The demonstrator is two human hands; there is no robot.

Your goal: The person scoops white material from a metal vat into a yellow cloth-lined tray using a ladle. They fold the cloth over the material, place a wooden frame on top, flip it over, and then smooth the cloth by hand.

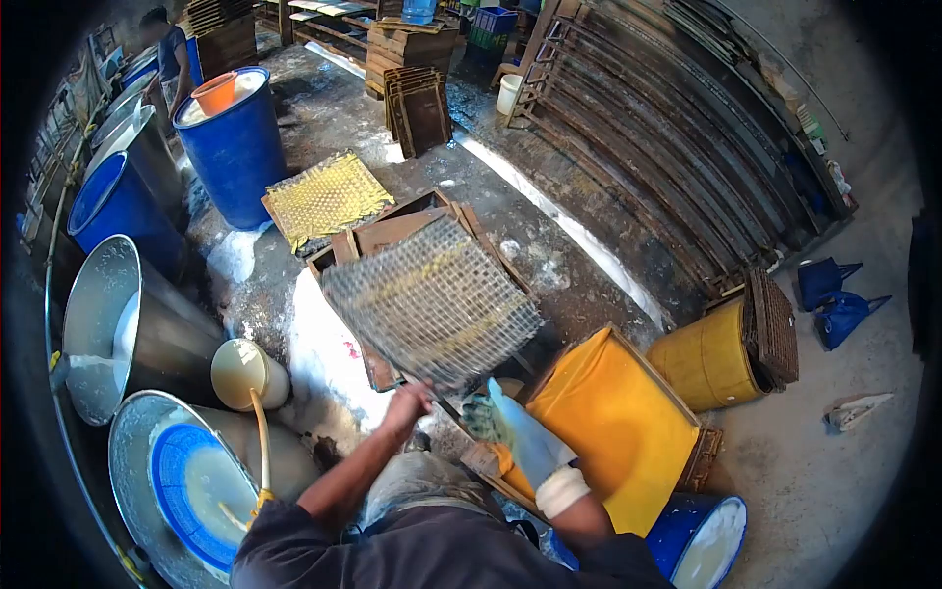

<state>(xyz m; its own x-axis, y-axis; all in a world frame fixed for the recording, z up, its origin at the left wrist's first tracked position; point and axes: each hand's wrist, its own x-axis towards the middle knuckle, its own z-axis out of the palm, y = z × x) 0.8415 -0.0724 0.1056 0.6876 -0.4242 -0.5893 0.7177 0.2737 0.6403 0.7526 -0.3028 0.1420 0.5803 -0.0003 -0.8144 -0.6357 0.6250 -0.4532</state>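
A grey gridded panel [432, 294], with a yellowish streak across its cells, is tilted in front of me and blurred by motion. My left hand [407, 407], bare, is closed on its near edge. In a pale blue and green glove, my right hand [496, 417] is closed at the panel's near right corner, its fingertips partly hidden. Beneath the panel, a wooden frame [378, 368] shows at the sides. An orange sheet [603, 412] lines a wooden-edged box just right of my gloved hand.
A yellow gridded panel [329, 196] lies on the wet floor ahead. Metal vats [147, 324], blue drums [231, 147] and a cream bucket [250, 373] with a hose line the left. On the right stand a yellow drum [706, 353] and a slatted rack [648, 147]. Another person [174, 59] stands far left.
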